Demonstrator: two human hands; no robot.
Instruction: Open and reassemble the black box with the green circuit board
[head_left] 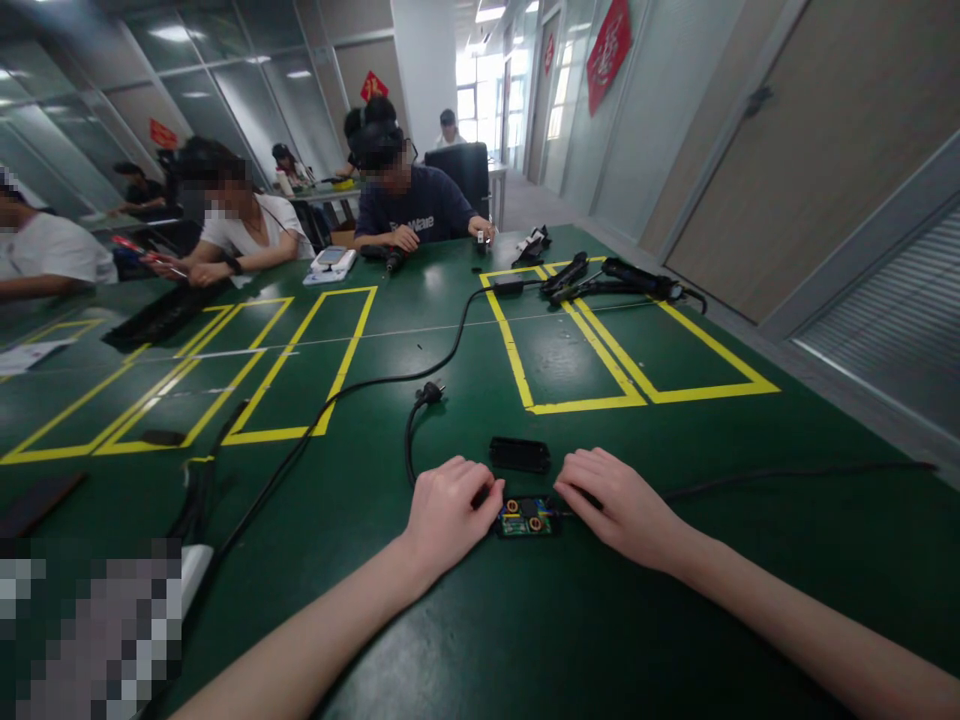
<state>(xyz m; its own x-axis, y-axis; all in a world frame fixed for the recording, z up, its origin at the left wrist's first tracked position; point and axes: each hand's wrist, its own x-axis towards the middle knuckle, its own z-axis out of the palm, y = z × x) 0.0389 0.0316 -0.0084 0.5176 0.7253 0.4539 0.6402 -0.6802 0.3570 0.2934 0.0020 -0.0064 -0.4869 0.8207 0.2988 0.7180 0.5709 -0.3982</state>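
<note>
A small green circuit board (525,517) with two copper-wound coils and coloured wires lies in a shallow black case half on the table. At its left end my left hand (450,510) is closed, thumb and forefinger pinched where a black power cable (409,440) comes in; the grip itself is partly hidden. That cable ends in a plug (430,393) beyond the hand. On the opposite side my right hand (611,505) pinches at the other black cable (787,477), which leads off to the right. Just behind the board rests an open black case cover (520,454).
Yellow tape rectangles (585,405) mark the green table (420,640). Black tools (637,280) lie at the far right. A long cable with an inline box (508,287) crosses the middle. Co-workers sit opposite, one beside a power drill (390,256). A blurred-out object (97,630) occupies the near left.
</note>
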